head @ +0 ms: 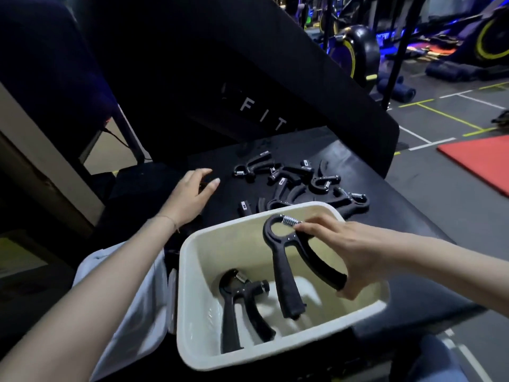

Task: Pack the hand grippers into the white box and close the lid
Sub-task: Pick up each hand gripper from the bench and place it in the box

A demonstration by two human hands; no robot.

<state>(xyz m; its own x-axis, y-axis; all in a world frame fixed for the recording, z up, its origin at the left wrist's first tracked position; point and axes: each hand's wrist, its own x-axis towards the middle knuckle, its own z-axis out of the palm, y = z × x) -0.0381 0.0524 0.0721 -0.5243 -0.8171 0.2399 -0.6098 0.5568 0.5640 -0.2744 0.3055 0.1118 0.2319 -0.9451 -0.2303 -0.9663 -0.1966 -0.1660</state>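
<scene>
A white box [190, 312] stands open on a black bench, close to me. One black hand gripper [242, 307] lies on its floor at the left. My right hand [349, 249] is shut on a second black hand gripper [286, 274], holding it by one curved handle over the box, spring end up. My left hand [190, 197] hovers open over the bench, left of a pile of several black hand grippers [297, 183] behind the box. The white lid [132, 299] hangs open at the box's left side.
The black bench [413, 210] has an upright padded back [248, 78] marked "FIT" behind the pile. To the right lie a grey gym floor with yellow lines, a red mat [479, 161] and exercise bikes far back.
</scene>
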